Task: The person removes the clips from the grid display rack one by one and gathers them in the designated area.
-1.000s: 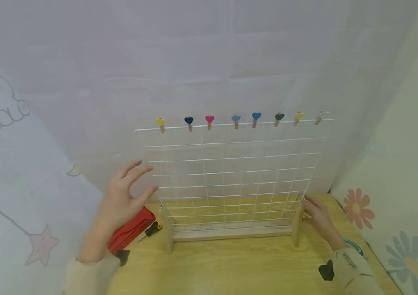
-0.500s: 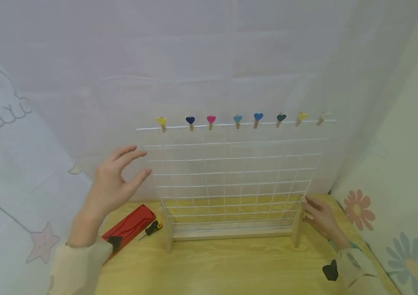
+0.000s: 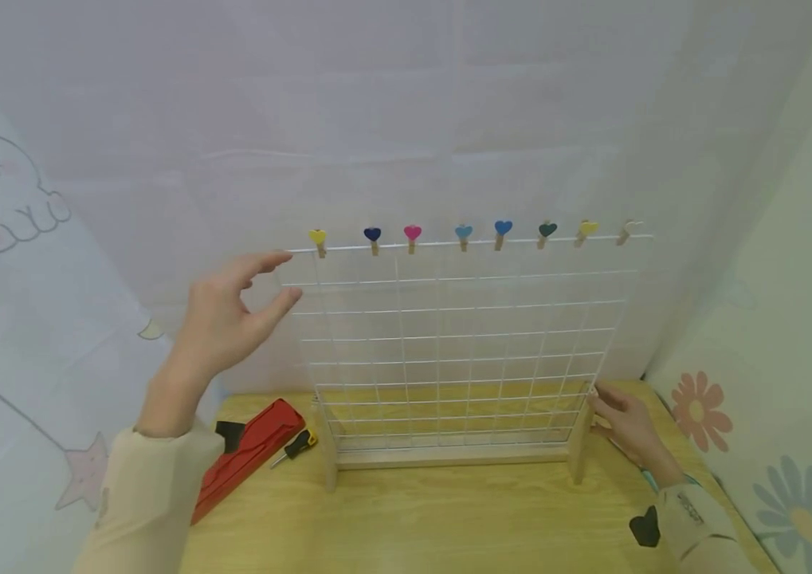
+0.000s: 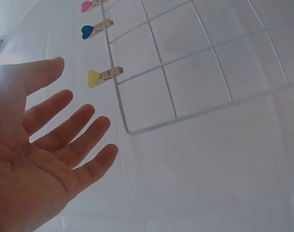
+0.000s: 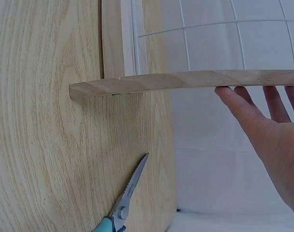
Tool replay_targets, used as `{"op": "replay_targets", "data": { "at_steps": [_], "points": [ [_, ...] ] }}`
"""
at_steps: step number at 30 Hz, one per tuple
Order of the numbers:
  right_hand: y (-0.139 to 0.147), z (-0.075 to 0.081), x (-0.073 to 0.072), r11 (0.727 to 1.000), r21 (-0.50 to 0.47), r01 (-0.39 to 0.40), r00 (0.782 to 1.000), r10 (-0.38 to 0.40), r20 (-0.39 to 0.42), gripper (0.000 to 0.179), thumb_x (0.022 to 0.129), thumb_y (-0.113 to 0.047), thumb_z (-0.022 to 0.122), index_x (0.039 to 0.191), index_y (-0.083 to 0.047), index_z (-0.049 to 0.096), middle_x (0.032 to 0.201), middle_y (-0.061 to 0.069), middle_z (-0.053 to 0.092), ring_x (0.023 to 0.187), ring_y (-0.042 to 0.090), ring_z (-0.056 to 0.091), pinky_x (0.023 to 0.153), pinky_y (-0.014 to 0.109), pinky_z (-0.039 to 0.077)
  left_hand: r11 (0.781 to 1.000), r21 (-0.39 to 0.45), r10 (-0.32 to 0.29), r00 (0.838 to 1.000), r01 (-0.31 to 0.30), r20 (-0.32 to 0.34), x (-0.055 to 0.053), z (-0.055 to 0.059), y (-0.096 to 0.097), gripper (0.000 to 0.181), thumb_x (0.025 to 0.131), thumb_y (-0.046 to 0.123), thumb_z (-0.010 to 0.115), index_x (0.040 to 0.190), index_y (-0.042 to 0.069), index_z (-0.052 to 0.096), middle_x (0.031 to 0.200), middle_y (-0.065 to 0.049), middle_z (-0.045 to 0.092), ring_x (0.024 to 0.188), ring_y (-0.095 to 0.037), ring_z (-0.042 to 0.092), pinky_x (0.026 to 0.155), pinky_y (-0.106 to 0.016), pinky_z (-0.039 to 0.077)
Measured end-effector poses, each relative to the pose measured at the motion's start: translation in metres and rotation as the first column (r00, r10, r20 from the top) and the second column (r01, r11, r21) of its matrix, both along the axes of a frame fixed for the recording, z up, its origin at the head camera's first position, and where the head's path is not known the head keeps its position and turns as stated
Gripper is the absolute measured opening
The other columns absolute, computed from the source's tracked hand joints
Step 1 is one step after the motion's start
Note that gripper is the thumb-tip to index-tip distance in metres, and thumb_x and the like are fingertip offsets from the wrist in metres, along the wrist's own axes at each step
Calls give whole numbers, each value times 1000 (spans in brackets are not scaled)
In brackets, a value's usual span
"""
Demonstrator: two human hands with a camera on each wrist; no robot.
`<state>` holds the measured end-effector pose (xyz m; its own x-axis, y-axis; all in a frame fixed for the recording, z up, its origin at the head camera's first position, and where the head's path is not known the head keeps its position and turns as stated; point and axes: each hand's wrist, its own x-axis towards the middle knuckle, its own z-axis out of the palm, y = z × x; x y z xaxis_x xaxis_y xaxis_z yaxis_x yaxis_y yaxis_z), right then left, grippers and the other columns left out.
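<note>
R. hand [image 3: 628, 422], nr. desk's [image 3: 420, 518] right edge, rested extended fingertips [image 5: 224, 91] on the right wooden post [image 5: 185, 79], grip not wrapped round it; L. hand [image 3: 222, 319], grip wide, hung just beside the wire rack's [image 3: 437, 360] top-left corner. The rack, toward desk's far edge, looked light, stiff, prob. best held by its posts.

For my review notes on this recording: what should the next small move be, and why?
Probably to close the left hand on the upper left corner of the wire grid. Its fingers are spread near that corner without gripping it, while the right hand touches the wooden post at the other side.
</note>
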<state>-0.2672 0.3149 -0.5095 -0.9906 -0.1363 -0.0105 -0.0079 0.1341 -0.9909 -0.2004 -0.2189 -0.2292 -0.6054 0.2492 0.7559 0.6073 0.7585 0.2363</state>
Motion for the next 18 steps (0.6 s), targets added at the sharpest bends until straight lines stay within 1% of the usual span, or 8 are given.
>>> {"op": "replay_targets", "data": {
  "at_steps": [3,6,9,11,13,16,18],
  "points": [
    [0,0,1,1000,9,2,1000,-2,4,69,102,-27,49,149,8,13,150,32,16,109,1,47,94,48,45,1000,2,4,1000,-4,-2,-4,8,4,38,83,9,73,120,2,64,114,-16,67,102,-30,61,78,-51,50],
    [1,-1,1,1000,14,4,1000,-4,4,69,102,-28,49,149,8,13,150,33,15,112,5,47,94,48,45,1000,0,15,1000,-15,26,-10,15,8,40,85,12,72,122,3,62,116,-15,66,104,-30,61,80,-51,50],
    [1,-2,1,1000,19,3,1000,-3,-3,69,102,-27,49,149,8,13,150,33,15,115,10,46,93,48,47,1000,-7,28,997,-28,68,-17,20,11,42,87,15,70,126,3,60,116,-16,66,106,-31,61,81,-51,49],
    [2,-3,0,1000,15,-3,1000,3,-5,69,102,-27,49,149,8,12,150,34,15,114,8,47,93,47,47,999,-8,36,995,-35,89,-23,23,14,42,88,17,69,127,4,59,115,-17,66,106,-32,61,82,-50,49],
    [3,-4,0,1000,5,-11,1000,11,-6,69,102,-26,49,149,8,12,149,34,16,110,1,48,93,47,48,999,-2,46,993,-46,111,-29,24,15,42,89,19,69,127,3,58,114,-19,66,106,-33,62,81,-50,49],
    [3,-6,-1,1000,-19,-23,1000,23,3,71,102,-26,49,149,8,9,149,34,16,102,-9,48,93,47,47,998,24,55,986,-60,160,-37,26,17,41,91,21,67,127,4,59,112,-19,67,105,-33,63,81,-50,49],
    [3,-5,-2,999,-28,-26,1000,26,6,71,102,-26,50,149,8,9,149,34,15,100,-10,48,94,48,47,997,44,49,980,-59,195,-42,28,18,40,92,22,65,127,3,59,109,-18,69,104,-33,64,81,-50,49]
  ]
}}
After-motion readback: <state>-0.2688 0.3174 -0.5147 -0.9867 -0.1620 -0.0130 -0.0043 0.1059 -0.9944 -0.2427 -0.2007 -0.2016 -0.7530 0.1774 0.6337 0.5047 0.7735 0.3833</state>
